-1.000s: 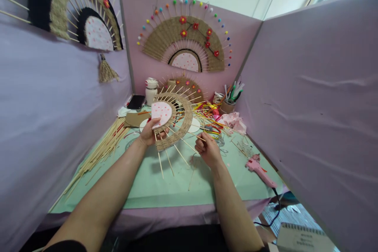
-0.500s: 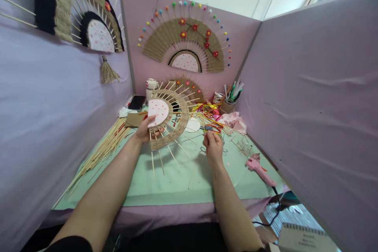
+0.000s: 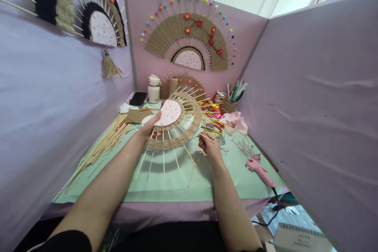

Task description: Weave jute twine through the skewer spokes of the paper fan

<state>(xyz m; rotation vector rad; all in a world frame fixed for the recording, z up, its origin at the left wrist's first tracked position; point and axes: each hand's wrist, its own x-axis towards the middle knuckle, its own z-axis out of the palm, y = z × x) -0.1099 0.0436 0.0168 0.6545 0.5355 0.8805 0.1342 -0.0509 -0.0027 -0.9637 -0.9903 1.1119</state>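
Head view: woven fan (image 3: pixel 195 121) held above the tabletop (image 3: pixel 177 193), left hand (image 3: pixel 150 128) pinching its dotted centre (image 3: pixel 171 111) between fingers (image 3: pixel 157 117); right of the fan, the right hand (image 3: pixel 210 146) curls its fingers together, on what I cannot tell.

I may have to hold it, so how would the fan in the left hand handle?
The fan is probably light for its size, with thin sticks and open gaps. The woven band likely keeps it fairly stiff, with slight flex. The slender ends jutting past the band could snap if pushed.
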